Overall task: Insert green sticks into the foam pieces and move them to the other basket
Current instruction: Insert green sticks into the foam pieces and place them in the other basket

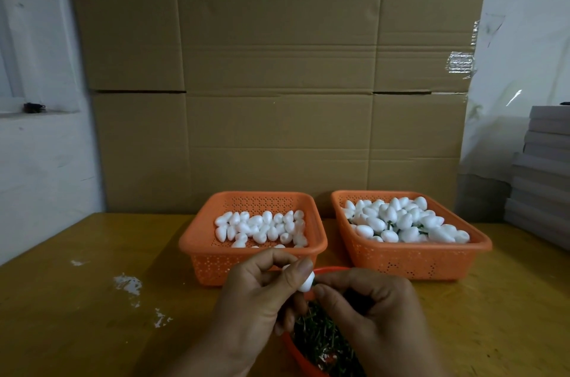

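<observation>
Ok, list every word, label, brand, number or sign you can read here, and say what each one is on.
None: no readable text shows anywhere in this view.
Cardboard boxes: plain brown faces, no print visible.
Clear tape on the box edge: shiny, no lettering.
Left basket and right basket: perforated orange plastic, no label.
Stacked grey boards at right: no markings legible.

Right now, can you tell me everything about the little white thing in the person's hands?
It is a foam piece, small, white and egg-shaped, with a matte look. The left hand pinches it between thumb and fingers, so only part of it shows. It is held above the orange bowl of green sticks, in front of the left basket. The right hand meets its lower end, where a bit of green shows.
</observation>
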